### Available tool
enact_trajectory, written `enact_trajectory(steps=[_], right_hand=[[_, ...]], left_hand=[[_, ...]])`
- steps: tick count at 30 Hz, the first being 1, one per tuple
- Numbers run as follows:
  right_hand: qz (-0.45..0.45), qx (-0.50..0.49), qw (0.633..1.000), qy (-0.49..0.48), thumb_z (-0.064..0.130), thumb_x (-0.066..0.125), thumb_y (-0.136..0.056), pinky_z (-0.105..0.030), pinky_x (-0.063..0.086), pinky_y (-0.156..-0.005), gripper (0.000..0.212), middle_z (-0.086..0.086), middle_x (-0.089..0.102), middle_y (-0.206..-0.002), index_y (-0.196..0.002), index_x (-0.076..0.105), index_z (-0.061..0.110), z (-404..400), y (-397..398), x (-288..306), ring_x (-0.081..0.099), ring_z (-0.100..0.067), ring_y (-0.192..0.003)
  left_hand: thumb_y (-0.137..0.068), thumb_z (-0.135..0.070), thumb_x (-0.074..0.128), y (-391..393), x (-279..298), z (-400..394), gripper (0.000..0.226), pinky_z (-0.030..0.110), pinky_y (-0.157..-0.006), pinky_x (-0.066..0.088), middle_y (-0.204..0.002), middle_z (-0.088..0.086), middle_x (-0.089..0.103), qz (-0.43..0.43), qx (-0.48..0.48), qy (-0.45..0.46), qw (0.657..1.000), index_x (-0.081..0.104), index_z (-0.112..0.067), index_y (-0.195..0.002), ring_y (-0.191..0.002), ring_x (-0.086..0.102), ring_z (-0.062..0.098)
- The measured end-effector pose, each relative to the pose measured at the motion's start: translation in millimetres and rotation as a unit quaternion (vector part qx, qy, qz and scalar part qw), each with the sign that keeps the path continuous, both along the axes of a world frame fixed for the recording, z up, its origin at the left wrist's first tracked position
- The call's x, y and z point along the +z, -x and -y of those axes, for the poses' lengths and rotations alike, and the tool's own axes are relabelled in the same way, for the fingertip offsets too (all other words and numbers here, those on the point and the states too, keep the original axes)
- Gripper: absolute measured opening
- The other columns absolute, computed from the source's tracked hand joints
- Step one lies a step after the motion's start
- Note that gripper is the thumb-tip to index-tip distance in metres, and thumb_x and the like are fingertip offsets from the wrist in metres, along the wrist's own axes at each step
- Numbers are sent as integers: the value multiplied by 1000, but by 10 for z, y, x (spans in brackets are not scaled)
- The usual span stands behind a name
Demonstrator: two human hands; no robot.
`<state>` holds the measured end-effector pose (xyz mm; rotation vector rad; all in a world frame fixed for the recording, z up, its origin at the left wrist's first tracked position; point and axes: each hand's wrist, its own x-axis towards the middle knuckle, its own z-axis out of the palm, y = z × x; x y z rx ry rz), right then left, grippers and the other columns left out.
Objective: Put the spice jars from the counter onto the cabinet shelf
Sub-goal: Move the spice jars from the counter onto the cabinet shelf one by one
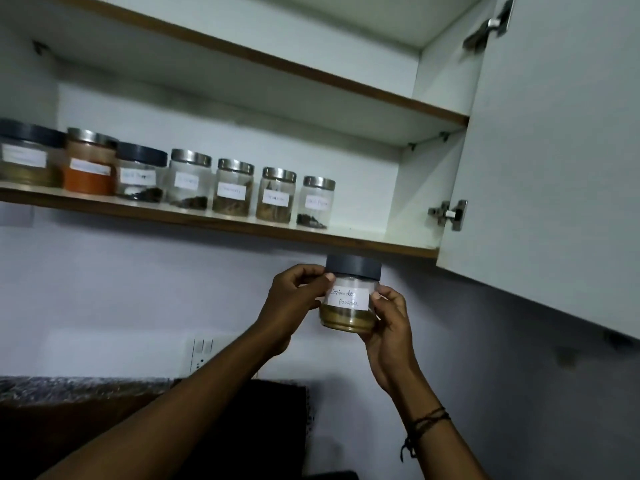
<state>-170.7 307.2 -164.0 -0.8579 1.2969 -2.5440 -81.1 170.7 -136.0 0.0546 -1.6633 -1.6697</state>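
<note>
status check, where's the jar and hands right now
Left hand and right hand both on coriander powder jar. Jar upright, just below shelf edge, not yet on. Seven jars in row; open spot at right end.

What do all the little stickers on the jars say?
"Coriander Powder": handwritten on the white label of the dark-lidded jar held by the left hand and right hand.
Labels on the seven shelf jars: too blurred to read.
No other words or numbers are visible.
</note>
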Motion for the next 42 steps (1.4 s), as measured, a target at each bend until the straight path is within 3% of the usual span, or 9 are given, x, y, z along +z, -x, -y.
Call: enact_trajectory(steps=[5,10,13,19,23,26,29,37,42], right_hand=[[-73,-65,995,-2,17,53,-97,-31,52,-73,9,-7,65,-105,-104,56,21,96,103,497,63,-21,-95],[-123,-164,978,-29,28,55,-98,-33,54,-85,21,-2,66,-113,-117,60,22,221,322,981,63,-17,-102],[-148,-230,960,-53,29,56,-96,-27,50,-78,19,1,66,-110,-114,61,22,325,525,1225,63,-16,-100],[-184,-308,917,-177,23,54,-93,-32,48,-79,20,-2,65,-111,-113,58,18,567,937,1501,61,-23,-98],[-247,-310,882,-255,12,56,-90,-28,44,-82,30,-7,62,-115,-119,56,9,697,1207,1619,58,-22,-99],[-273,-323,850,-313,8,53,-89,-26,38,-74,17,-12,64,-108,-104,59,6,752,1382,1663,56,-22,-91],[-269,-331,829,-363,6,52,-87,-26,35,-70,7,-18,65,-107,-91,59,6,785,1534,1648,55,-28,-87],[-300,-301,803,-418,6,58,-86,-26,38,-73,24,-19,65,-117,-109,61,2,860,1642,1627,61,-36,-107],[-318,-304,784,-438,6,57,-86,-24,34,-68,8,-17,64,-111,-93,55,11,807,1614,1612,60,-35,-101]], left_hand=[[-84,-14,74,74,526,60,33,30,-85,59,-108,2,73,-37,-8,52,998,67,-14,-117,-101,70,15],[-82,-22,77,322,977,75,45,34,-88,59,-114,1,68,-68,57,87,992,65,-15,-124,-104,66,14],[-82,-24,77,529,1177,143,48,33,-89,57,-113,2,67,-76,94,120,986,65,-16,-127,-103,65,13],[-85,-17,73,1061,1373,333,44,48,-94,54,-118,8,69,-27,163,152,974,64,-10,-127,-109,65,24],[-87,-14,68,1364,1411,475,35,36,-93,52,-117,6,69,27,198,219,955,66,-8,-121,-109,64,24],[-86,-10,65,1506,1413,535,24,27,-80,46,-110,7,67,60,222,255,939,66,-7,-110,-104,62,24],[-85,-3,62,1598,1411,541,29,25,-76,43,-115,9,64,78,225,273,932,64,-6,-114,-97,57,19],[-83,1,60,1720,1397,494,19,24,-71,38,-112,17,63,102,227,316,916,64,1,-102,-98,59,28],[-85,-2,62,1673,1366,462,25,32,-85,46,-118,16,61,116,240,322,908,65,1,-110,-108,58,30]])
